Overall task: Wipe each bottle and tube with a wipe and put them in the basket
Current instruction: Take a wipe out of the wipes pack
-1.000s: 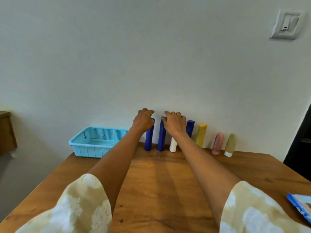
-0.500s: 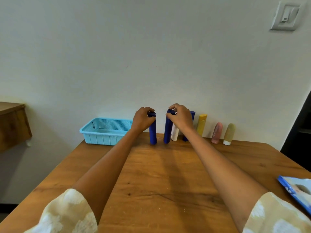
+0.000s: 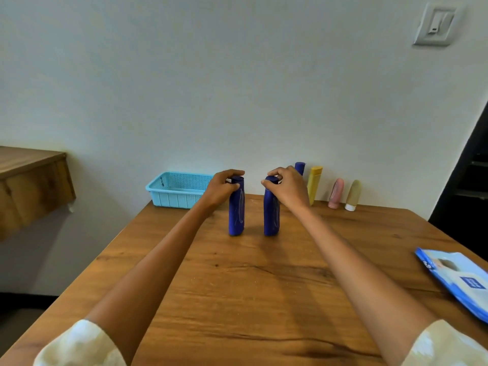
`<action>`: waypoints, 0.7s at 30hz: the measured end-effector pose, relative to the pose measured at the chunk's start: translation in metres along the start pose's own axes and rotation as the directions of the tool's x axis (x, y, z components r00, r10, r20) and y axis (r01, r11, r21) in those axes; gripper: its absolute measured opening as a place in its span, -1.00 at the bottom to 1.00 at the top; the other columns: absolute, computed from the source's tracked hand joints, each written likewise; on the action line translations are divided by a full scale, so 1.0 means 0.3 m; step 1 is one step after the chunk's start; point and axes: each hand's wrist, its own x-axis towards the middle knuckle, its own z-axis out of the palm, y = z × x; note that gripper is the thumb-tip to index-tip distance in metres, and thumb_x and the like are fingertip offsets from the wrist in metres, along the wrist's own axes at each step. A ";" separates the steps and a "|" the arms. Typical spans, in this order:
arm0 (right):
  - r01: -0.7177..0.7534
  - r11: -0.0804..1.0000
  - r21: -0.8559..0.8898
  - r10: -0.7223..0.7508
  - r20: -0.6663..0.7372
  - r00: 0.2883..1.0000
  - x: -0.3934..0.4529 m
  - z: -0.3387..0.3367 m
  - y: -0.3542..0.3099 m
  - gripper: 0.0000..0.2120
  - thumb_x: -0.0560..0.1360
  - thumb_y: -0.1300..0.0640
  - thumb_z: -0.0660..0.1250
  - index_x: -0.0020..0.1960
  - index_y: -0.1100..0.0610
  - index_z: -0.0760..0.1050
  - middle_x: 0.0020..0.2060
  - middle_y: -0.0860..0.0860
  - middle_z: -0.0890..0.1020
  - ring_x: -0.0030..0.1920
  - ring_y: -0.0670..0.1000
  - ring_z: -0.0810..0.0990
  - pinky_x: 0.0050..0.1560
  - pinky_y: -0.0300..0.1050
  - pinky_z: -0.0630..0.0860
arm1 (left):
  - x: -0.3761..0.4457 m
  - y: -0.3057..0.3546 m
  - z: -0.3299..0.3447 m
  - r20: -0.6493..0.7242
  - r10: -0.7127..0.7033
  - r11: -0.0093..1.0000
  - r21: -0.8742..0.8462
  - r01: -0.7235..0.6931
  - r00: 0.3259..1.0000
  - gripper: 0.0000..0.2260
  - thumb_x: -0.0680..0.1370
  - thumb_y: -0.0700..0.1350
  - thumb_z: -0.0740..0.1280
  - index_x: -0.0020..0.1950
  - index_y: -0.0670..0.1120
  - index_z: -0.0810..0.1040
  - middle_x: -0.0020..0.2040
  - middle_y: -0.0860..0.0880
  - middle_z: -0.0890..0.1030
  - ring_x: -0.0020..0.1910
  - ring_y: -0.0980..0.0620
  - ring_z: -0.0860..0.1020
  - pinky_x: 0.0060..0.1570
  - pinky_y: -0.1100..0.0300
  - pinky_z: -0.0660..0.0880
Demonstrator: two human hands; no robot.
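Note:
Two dark blue bottles stand upright on the wooden table [image 3: 237, 286], side by side. My left hand [image 3: 224, 187] grips the top of the left blue bottle [image 3: 236, 212]. My right hand [image 3: 286, 184] grips the top of the right blue bottle [image 3: 272, 215]. Behind my right hand, against the wall, stand a third blue bottle [image 3: 300, 167], a yellow bottle [image 3: 314, 186], a pink tube [image 3: 336, 193] and a beige tube [image 3: 353, 195]. A light blue basket [image 3: 177, 192] sits at the table's back left, with nothing visible inside.
A blue and white pack of wipes [image 3: 456, 281] lies at the table's right edge. A wooden shelf [image 3: 29, 186] juts from the wall at the left. A wall switch [image 3: 437, 26] is high on the right; a dark doorway borders the right side.
Both hands have pulled the two blue bottles away from the row at the wall toward me, onto the middle of the table. The white bottle seen earlier is hidden now.

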 end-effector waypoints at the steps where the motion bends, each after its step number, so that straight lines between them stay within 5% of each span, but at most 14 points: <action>1: -0.007 1.000 -0.001 0.007 0.002 1.000 -0.004 0.000 -0.005 -0.66 0.44 -0.05 0.40 0.14 0.09 0.55 0.07 0.02 0.53 0.01 -0.03 0.57 -0.09 -0.22 0.45 | -0.004 0.009 -0.003 0.041 -0.006 1.000 0.000 0.006 0.999 -0.64 0.54 -0.37 0.17 0.29 -0.11 0.46 0.14 -0.05 0.51 0.07 0.03 0.49 -0.07 0.27 0.50; 5: -0.029 1.000 0.001 0.029 -0.011 1.000 -0.014 -0.005 -0.011 -0.64 0.44 -0.08 0.40 0.14 0.10 0.54 0.07 0.03 0.52 0.00 -0.03 0.55 -0.11 -0.21 0.42 | -0.017 0.017 -0.009 0.124 -0.014 1.000 0.016 0.012 0.992 -0.63 0.54 -0.38 0.14 0.30 -0.13 0.45 0.17 -0.03 0.49 0.15 0.01 0.45 0.10 0.11 0.45; 12: -0.043 0.998 -0.037 0.044 0.010 0.999 -0.024 -0.033 -0.005 -0.64 0.57 -0.12 0.17 0.18 0.06 0.56 0.16 0.01 0.56 0.06 -0.02 0.55 -0.11 -0.20 0.41 | -0.038 -0.024 -0.018 0.091 0.087 0.986 0.135 -0.099 0.992 -0.71 0.59 -0.22 0.20 0.30 -0.04 0.45 0.13 0.04 0.50 0.12 0.08 0.46 -0.05 0.33 0.44; 21: -0.032 0.999 -0.018 0.032 -0.008 0.999 -0.060 -0.052 -0.023 -0.60 0.59 -0.12 0.13 0.29 0.07 0.47 0.25 0.02 0.51 0.21 -0.01 0.50 0.11 -0.09 0.49 | -0.061 -0.014 0.003 0.000 0.189 0.940 0.291 -0.181 0.982 -0.67 0.60 0.00 0.19 0.35 -0.01 0.43 0.35 -0.03 0.42 0.34 0.00 0.37 0.23 0.07 0.34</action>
